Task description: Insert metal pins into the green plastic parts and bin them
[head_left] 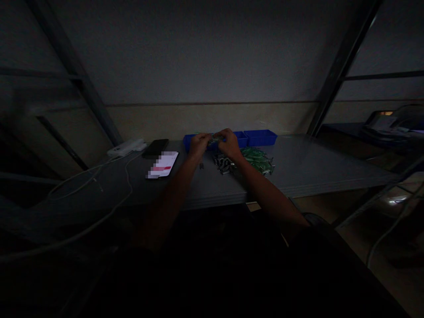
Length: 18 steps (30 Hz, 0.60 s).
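Both hands are raised close together over the front of the blue bins. My left hand (198, 145) is closed in a pinch on a small greenish, shiny piece (215, 140). From the other side, the bent fingers of my right hand (229, 144) pinch the same piece; its exact kind is too dark and small to make out. Below and right of my right hand lies a pile of green pieces with metal ends (256, 160), partly hidden by the forearm. A tiny dark part (201, 166) lies alone on the table near my left wrist.
Blue plastic bins (260, 138) stand in a row along the wall. On the left of the grey table (318, 165) are a lit phone (164, 164), a dark phone-like slab (156, 148) and a white power strip (127, 147) with a trailing cable (130, 187). Metal posts frame both sides.
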Each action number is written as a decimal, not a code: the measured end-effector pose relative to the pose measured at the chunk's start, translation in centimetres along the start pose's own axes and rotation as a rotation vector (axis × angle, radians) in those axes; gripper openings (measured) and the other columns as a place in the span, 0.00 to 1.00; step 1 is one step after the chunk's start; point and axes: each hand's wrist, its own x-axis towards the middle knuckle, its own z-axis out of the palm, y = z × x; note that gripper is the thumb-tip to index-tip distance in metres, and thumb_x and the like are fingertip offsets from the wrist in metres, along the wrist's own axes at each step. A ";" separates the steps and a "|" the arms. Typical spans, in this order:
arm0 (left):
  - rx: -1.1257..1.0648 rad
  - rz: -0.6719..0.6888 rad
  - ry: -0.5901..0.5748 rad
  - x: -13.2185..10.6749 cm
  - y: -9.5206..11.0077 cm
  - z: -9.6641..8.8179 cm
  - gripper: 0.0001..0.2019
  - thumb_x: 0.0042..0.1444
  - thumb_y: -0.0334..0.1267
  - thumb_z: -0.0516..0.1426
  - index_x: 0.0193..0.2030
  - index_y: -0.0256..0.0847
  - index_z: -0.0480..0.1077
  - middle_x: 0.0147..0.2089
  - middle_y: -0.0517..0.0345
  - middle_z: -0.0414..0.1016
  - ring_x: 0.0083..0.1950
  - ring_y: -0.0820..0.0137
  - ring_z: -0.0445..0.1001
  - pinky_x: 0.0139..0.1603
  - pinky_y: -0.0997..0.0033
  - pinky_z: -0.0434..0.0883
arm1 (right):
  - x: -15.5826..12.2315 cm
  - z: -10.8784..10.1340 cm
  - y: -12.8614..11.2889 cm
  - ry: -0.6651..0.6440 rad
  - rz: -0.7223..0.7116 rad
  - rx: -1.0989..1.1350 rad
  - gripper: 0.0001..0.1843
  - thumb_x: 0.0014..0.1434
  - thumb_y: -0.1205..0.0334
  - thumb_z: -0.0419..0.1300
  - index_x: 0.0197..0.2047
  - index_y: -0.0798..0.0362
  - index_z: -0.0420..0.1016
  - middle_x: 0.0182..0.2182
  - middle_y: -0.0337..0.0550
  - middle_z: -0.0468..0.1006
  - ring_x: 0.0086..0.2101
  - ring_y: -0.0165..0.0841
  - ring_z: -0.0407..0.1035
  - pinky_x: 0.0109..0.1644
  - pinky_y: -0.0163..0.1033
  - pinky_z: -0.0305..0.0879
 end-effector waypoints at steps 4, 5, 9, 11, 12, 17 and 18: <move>-0.012 0.146 0.067 0.5 -0.4 -0.1 0.06 0.50 0.38 0.58 0.34 0.39 0.72 0.32 0.57 0.76 0.37 0.70 0.74 0.35 0.74 0.68 | -0.1 -0.5 -0.6 0.066 0.104 0.038 0.13 0.53 0.66 0.53 0.35 0.58 0.79 0.36 0.47 0.73 0.41 0.36 0.67 0.51 0.41 0.61; -0.001 0.183 0.079 0.6 -0.4 -0.1 0.05 0.50 0.37 0.58 0.34 0.39 0.72 0.33 0.57 0.76 0.37 0.70 0.74 0.36 0.74 0.69 | -0.1 -0.7 -0.7 0.076 0.151 0.044 0.13 0.55 0.62 0.54 0.33 0.58 0.79 0.34 0.46 0.73 0.40 0.36 0.67 0.50 0.40 0.61; 0.121 0.377 0.043 0.2 0.1 0.3 0.02 0.50 0.34 0.59 0.32 0.40 0.71 0.33 0.58 0.76 0.37 0.71 0.74 0.42 0.72 0.69 | 0.0 -1.2 -1.0 0.016 0.365 0.189 0.26 0.60 0.46 0.50 0.25 0.57 0.76 0.24 0.43 0.72 0.33 0.34 0.69 0.42 0.37 0.62; 0.201 0.470 -0.019 -0.4 0.4 0.5 0.01 0.50 0.33 0.59 0.31 0.40 0.71 0.34 0.58 0.77 0.38 0.70 0.74 0.45 0.70 0.69 | 0.1 -1.3 -0.9 -0.022 0.478 0.297 0.30 0.60 0.42 0.47 0.22 0.56 0.74 0.20 0.42 0.71 0.28 0.32 0.68 0.37 0.35 0.61; 0.239 0.505 -0.049 -0.7 0.5 0.6 0.01 0.50 0.33 0.59 0.31 0.41 0.72 0.35 0.58 0.77 0.39 0.70 0.73 0.45 0.70 0.69 | 0.2 -1.3 -0.8 -0.026 0.530 0.338 0.31 0.60 0.41 0.47 0.20 0.56 0.72 0.19 0.41 0.70 0.26 0.31 0.67 0.34 0.35 0.60; 0.356 0.567 -0.129 -1.3 0.7 0.8 0.02 0.49 0.33 0.60 0.31 0.41 0.73 0.38 0.57 0.77 0.44 0.67 0.73 0.49 0.67 0.68 | 0.4 -1.2 -0.1 0.005 0.619 0.418 0.21 0.56 0.51 0.54 0.17 0.54 0.64 0.15 0.36 0.63 0.19 0.26 0.57 0.26 0.33 0.53; 0.366 0.571 -0.140 -1.3 0.7 0.8 0.02 0.49 0.32 0.60 0.31 0.41 0.73 0.38 0.56 0.77 0.45 0.66 0.72 0.49 0.66 0.68 | 0.4 -1.1 0.0 0.013 0.605 0.423 0.20 0.56 0.53 0.54 0.17 0.53 0.63 0.14 0.34 0.61 0.19 0.26 0.56 0.25 0.33 0.52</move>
